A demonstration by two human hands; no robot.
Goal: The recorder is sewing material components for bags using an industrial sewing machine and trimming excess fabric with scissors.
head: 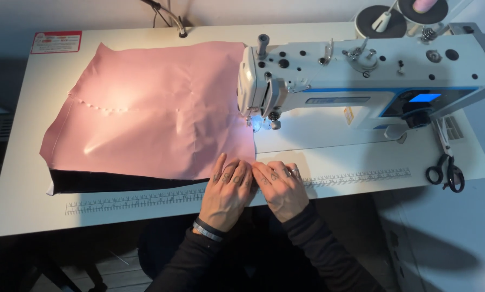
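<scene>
Head view: my left hand (pixel 227 190) and right hand (pixel 281 186) lie flat side by side, fingers extended and gripping nothing, fingertips pressing the near right corner of the pink fabric (pixel 150 111). The fabric spreads away from my fingers to the left across the white table (pixel 26 200), its right edge just beside the sewing machine (pixel 361 81) needle area.

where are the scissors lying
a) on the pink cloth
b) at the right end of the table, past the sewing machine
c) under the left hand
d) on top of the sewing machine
b: the black-handled scissors lie on the white table at its right end, beyond the sewing machine, clear of the pink cloth and both hands.
</scene>
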